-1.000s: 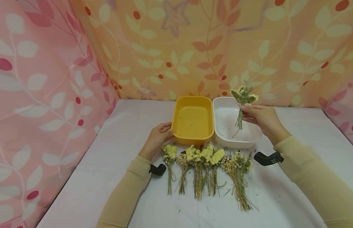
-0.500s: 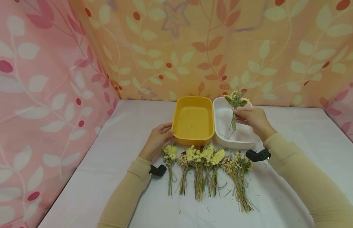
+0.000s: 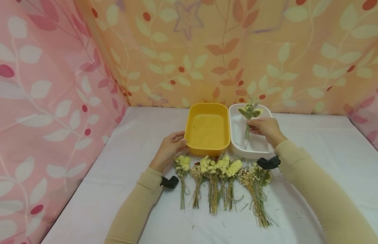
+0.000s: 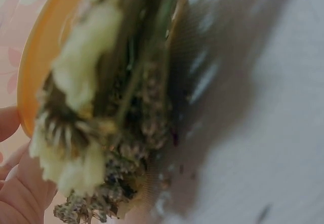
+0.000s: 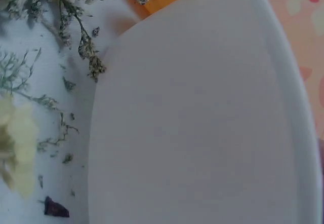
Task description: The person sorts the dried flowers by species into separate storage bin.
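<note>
Orange leaf-print backdrop [image 3: 164, 51], pale tabletop [image 3: 125, 145]

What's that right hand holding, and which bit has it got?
The right hand holds a flower bunch by its stems, just below the blooms.

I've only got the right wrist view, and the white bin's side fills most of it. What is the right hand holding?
Observer: The right hand pinches a small dried-flower bunch by its stems, blooms up.
Operator: Where is it relative to the bins?
Observer: In the head view it shows against the inside of the white bin; I can't tell how low it hangs.
Operator: And the left hand?
Observer: The left hand touches the left side of the yellow bin.
</note>
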Demonstrator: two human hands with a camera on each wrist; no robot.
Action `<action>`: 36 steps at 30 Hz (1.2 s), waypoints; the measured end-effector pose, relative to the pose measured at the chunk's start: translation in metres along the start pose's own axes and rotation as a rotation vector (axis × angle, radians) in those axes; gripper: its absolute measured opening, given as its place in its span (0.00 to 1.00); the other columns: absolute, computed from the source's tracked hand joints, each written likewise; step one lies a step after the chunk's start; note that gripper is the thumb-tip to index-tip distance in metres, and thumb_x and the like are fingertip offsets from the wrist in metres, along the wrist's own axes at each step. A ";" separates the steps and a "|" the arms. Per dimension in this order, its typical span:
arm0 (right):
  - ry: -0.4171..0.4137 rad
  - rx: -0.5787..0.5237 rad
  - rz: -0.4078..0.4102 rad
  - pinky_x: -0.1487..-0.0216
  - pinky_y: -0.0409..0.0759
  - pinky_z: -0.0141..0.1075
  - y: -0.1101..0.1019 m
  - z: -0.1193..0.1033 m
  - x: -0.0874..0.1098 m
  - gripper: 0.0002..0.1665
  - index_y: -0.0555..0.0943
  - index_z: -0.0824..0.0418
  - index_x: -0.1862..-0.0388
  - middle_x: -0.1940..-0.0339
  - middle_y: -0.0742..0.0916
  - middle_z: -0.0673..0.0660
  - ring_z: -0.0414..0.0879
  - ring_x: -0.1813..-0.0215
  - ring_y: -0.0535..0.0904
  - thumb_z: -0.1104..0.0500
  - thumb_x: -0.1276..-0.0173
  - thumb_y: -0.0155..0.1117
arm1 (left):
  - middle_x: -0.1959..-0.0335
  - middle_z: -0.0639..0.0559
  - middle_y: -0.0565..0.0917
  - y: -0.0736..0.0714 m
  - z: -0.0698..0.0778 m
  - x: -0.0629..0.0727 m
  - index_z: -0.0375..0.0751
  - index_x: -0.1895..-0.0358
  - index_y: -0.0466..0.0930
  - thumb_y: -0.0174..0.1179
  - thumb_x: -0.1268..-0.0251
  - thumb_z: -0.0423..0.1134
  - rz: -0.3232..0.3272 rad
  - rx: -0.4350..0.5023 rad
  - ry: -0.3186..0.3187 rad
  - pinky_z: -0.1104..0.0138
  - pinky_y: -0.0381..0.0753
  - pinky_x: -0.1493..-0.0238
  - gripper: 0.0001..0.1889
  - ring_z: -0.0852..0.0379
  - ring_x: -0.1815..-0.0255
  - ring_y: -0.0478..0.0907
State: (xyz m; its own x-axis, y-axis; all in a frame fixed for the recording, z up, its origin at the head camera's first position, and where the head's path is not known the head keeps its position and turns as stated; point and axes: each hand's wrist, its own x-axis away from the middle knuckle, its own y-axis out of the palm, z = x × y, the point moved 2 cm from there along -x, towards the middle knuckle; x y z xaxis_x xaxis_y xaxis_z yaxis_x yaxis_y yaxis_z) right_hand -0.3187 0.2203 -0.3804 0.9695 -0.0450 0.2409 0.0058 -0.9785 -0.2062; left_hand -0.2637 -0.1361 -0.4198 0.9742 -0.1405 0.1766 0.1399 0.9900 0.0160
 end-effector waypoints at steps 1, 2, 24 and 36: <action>0.008 0.009 -0.003 0.60 0.88 0.27 0.001 0.001 -0.001 0.24 0.80 0.67 0.41 0.78 0.87 0.39 0.32 0.71 0.85 0.56 0.30 0.67 | 0.29 0.38 0.72 0.000 0.000 0.000 0.36 0.27 0.66 0.57 0.27 0.30 0.002 -0.001 -0.001 0.61 0.84 0.40 0.27 0.39 0.33 0.75; 0.015 0.018 -0.008 0.60 0.88 0.26 0.002 0.002 -0.002 0.26 0.78 0.69 0.38 0.78 0.87 0.39 0.32 0.71 0.85 0.55 0.30 0.67 | 0.29 0.38 0.72 0.000 0.000 0.000 0.36 0.27 0.66 0.57 0.27 0.30 0.003 -0.002 -0.001 0.61 0.85 0.41 0.27 0.39 0.34 0.76; 0.107 -0.008 -0.070 0.63 0.88 0.27 0.009 0.023 -0.014 0.04 0.83 0.54 0.66 0.79 0.87 0.42 0.34 0.74 0.85 0.57 0.30 0.67 | 0.29 0.36 0.71 0.001 -0.002 -0.003 0.35 0.27 0.66 0.57 0.27 0.29 -0.020 0.009 0.036 0.65 0.86 0.43 0.27 0.39 0.32 0.74; 0.215 -0.062 -0.128 0.64 0.89 0.28 0.014 0.027 -0.020 0.06 0.82 0.56 0.69 0.81 0.87 0.48 0.36 0.75 0.85 0.60 0.30 0.66 | 0.29 0.36 0.72 0.001 -0.001 -0.001 0.35 0.27 0.66 0.57 0.28 0.29 0.005 0.035 0.005 0.67 0.86 0.45 0.27 0.38 0.32 0.74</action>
State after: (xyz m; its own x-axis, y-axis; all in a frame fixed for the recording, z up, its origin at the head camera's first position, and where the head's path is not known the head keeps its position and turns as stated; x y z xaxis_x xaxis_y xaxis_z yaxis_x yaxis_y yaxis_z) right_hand -0.3313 0.2126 -0.4132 0.8875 0.0447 0.4587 0.1039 -0.9891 -0.1045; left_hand -0.2642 -0.1354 -0.4209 0.9757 -0.1359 0.1716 0.1292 0.9904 0.0501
